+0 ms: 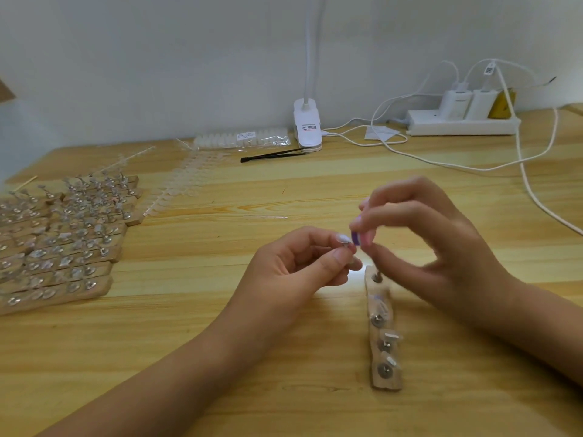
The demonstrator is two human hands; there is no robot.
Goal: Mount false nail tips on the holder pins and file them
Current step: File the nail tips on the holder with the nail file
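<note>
Both hands are working above the middle of the wooden bench [284,342].

1. The left hand [293,263] is pinching a small metal pin [347,247] between thumb and forefinger. A pale false nail tip [343,238] is sitting on the head of this pin, raised clear of the bench.
2. The right hand [441,247] is gripping a small purple file [356,239] between thumb and fingertips. The file is touching the edge of the nail tip. The remaining fingers are curling loosely above it.
3. A wooden holder strip [387,383] is lying flat on the bench just below the right hand, running toward the person. Three screw-headed pins [384,369] are standing in it, with clear tips near them. The socket [376,276] at the far end is partly hidden by the right thumb.

Other items on the bench:
- A stack of similar holder strips [63,244], loaded with pins and tips, is lying at the left edge.
- Strips of clear unmounted tips [179,187] are lying beside that stack.
- A clear bag of tips [243,138] and black tweezers [271,155] are lying near the wall.
- A white clamp lamp [307,126] is standing at the rear.
- A power strip [463,124] with white chargers [456,104] and trailing cables [441,162] is lying at the rear right.
</note>
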